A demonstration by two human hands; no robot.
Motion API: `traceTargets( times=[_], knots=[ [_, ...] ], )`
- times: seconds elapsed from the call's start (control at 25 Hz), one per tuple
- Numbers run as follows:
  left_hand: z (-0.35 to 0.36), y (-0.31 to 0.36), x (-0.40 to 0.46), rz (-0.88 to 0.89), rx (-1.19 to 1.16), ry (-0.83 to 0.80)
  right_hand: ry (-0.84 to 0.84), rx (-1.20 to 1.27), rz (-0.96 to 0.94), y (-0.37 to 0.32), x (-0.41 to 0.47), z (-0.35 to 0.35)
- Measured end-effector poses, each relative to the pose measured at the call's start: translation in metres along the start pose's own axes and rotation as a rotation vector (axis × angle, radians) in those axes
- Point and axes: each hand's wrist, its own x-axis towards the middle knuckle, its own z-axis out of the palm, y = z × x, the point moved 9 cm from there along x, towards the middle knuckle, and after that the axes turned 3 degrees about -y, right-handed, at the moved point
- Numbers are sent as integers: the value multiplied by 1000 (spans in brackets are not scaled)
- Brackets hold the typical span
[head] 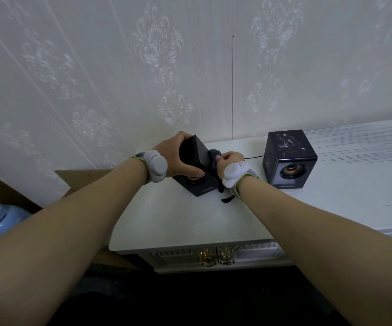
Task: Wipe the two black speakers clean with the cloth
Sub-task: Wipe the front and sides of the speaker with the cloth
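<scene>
Speakers: two black cubes on my white cabinet top; the left speaker is tipped up on an edge in my grip, the right speaker stands flat, well apart, near the wall.
Risk, slipping: tilted speaker rests on one lower edge only, so a hard push from the cloth could, I think, twist it out of my hold.
Risk, cable: a thin wire runs behind my right wrist; tugging may drag it.
Risk, unfinished: white smears cover the right speaker's top; it looks not yet wiped.
Left hand: clamped around the tilted speaker, fingers over its top, thumb across the front.
Right hand: fist closed on the dark cloth, pressing it against the speaker's right side.
</scene>
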Motion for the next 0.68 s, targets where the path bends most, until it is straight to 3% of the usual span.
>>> traceTargets(
  times=[0.68],
  knots=[
    [5, 2, 4, -4, 48, -34, 50, 147, -269, -64, -32, -4]
  ],
)
